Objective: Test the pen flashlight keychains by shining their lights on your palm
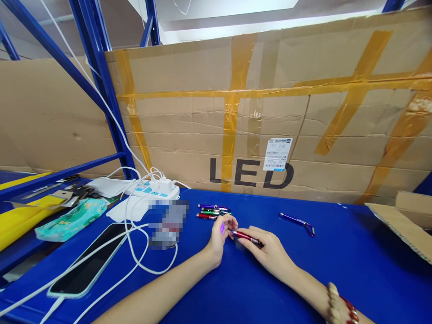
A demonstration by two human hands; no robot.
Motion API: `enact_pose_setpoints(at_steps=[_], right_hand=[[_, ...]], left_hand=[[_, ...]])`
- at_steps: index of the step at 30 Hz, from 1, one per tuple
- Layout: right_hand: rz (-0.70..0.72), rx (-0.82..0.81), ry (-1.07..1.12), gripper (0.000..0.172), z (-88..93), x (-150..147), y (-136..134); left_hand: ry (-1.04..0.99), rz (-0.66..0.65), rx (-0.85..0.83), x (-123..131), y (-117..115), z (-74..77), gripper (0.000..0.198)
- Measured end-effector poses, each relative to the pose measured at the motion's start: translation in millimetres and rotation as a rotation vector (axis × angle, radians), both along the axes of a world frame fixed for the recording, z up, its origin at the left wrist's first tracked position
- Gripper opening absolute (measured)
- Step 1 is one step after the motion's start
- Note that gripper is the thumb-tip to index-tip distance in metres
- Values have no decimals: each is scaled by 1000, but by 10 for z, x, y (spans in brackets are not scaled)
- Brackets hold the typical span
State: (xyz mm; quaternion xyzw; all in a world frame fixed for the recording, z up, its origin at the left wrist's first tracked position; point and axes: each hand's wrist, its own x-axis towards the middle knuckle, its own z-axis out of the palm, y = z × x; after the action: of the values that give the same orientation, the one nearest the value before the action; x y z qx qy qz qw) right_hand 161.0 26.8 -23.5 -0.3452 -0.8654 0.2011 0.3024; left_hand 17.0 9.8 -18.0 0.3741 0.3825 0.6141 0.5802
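Note:
My right hand (pixel 270 252) grips a small red pen light (pixel 245 236), which lies level just above the blue table (pixel 337 270). The light's tip points at my left hand (pixel 221 234), whose fingers are cupped loosely beside it. A violet glow falls on the left palm. Just behind my hands lie several more pen lights (pixel 212 211) in purple, green and red. A single purple pen light (pixel 297 222) with a clip lies apart to the right.
A taped cardboard sheet (pixel 270 117) marked LED stands along the back. A white power strip (pixel 157 191) with cables sits at left, a phone (pixel 91 261) on charge lies nearer. A teal pouch (pixel 70 220), a yellow object and an open carton (pixel 405 220) flank the table.

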Motion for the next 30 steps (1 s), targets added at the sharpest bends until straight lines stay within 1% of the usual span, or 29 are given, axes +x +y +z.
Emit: enact_pose_setpoints(at_steps=[5,9,14,22,25,30], right_hand=[[-33,35,-16,27,11,11,-6],[-58,77,0,33,1,20,-14],[-23,73,2,33,-7,7,-30],[11,52,52,45,24,9,-32],[18,29,36,45,19,11,-22],[31,-1,51,39,-4,12,-7]], left_hand=[[12,-8,0,-1,-6,9,21],[9,-21,-11,-3,-3,14,20],[6,-13,-16,1,-1,17,21],[34,-37,14,7,2,-7,22],[39,-36,16,6,3,-8,23],[47,-36,29,-2,-4,4,22]])
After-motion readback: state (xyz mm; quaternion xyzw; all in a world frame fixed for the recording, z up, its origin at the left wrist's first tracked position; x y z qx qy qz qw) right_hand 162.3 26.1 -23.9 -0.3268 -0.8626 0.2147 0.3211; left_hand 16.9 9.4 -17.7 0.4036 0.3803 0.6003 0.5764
